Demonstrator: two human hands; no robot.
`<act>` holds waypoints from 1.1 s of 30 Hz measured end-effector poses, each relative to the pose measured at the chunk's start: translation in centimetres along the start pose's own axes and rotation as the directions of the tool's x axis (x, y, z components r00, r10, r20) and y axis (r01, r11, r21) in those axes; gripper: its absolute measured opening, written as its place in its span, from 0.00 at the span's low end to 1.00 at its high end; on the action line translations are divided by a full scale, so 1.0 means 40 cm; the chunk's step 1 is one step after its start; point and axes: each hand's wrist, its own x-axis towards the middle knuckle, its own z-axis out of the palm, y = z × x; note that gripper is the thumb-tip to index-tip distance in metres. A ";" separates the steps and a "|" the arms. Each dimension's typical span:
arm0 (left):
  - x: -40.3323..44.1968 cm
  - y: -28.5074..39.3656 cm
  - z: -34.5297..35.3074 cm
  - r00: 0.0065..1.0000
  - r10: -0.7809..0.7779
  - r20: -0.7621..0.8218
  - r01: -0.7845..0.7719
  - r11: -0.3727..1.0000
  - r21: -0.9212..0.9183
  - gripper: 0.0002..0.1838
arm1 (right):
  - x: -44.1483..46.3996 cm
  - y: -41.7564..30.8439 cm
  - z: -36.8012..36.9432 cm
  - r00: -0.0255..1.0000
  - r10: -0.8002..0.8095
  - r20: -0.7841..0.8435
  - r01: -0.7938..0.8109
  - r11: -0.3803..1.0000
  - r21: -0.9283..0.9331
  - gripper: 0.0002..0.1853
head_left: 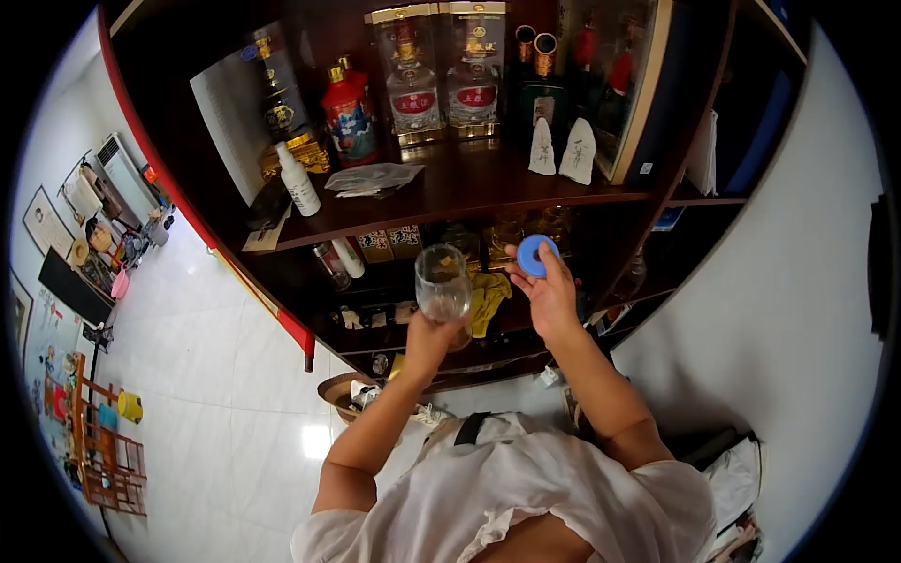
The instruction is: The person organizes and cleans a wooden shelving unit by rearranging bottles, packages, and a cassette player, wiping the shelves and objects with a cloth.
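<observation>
the left hand point(434, 345) is curled round the lower part of a clear glass point(441, 273), fingers wrapped and closed on it, the wide rim pointing up and away from the body. the glass leans only a little and rises well above the grip; a clear part of it also shows just beside the hand, low on the right.

the right hand point(547, 293) is half open, pinching a blue disc point(538, 255) between thumb and fingers. the thumb lies over its near face, near a small dark spot at the middle; the fingers are partly behind it, so their exact contact cannot be told. the disc sits at the tips of this hand, a little higher than the glass's rim in view and to its right, apart from it. the two hands do not touch.

both are held in front of a dark cabinet, below its upper shelf point(469, 174). a yellow cloth point(489, 302) hangs on the lower shelf, between the hands in view and behind them. on the upper shelf stand a white bottle point(298, 182), a red bottle point(350, 120) and two white pieces point(579, 153); a clear bag point(374, 177) lies near the edge.
</observation>
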 end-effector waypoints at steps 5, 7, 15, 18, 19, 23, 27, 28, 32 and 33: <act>0.092 0.214 0.043 0.994 0.099 0.044 -0.095 0.992 -0.083 0.09 | -0.044 -0.012 -0.184 0.984 0.159 -0.085 -0.164 0.985 -0.058 0.17; 0.137 0.282 0.063 0.991 0.129 0.032 -0.123 0.982 -0.146 0.08 | -0.062 -0.016 -0.249 0.961 0.220 -0.165 -0.230 0.972 -0.045 0.17; 0.289 0.460 0.140 0.989 0.139 0.046 -0.138 0.990 -0.019 0.11 | -0.115 -0.014 -0.487 0.929 0.246 -0.276 -0.215 0.967 0.139 0.20; 0.334 0.502 0.178 0.982 0.185 0.023 -0.184 0.983 -0.026 0.10 | -0.127 -0.007 -0.545 0.918 0.242 -0.313 -0.196 0.965 0.172 0.20; 0.352 0.513 0.187 0.979 0.201 0.004 -0.201 0.979 -0.029 0.10 | -0.134 -0.008 -0.555 0.914 0.251 -0.320 -0.205 0.964 0.170 0.20; 0.476 0.508 0.175 0.969 0.216 -0.118 -0.220 0.975 -0.019 0.10 | -0.155 -0.014 -0.581 0.900 0.275 -0.338 -0.228 0.958 0.173 0.20; 0.591 0.460 0.145 0.974 0.173 -0.147 -0.180 0.983 -0.038 0.09 | -0.164 -0.013 -0.592 0.887 0.283 -0.365 -0.232 0.957 0.176 0.21; 0.590 0.460 0.156 0.967 0.164 -0.195 -0.177 0.983 -0.047 0.09 | -0.165 -0.013 -0.596 0.890 0.281 -0.360 -0.230 0.957 0.178 0.21; 0.661 0.414 0.143 0.979 0.139 -0.150 -0.134 0.990 0.044 0.10 | -0.159 -0.014 -0.606 0.877 0.291 -0.382 -0.245 0.955 0.165 0.22; 0.665 0.409 0.148 0.977 0.145 -0.157 -0.139 0.989 0.045 0.11 | -0.157 -0.010 -0.610 0.880 0.292 -0.374 -0.244 0.955 0.170 0.22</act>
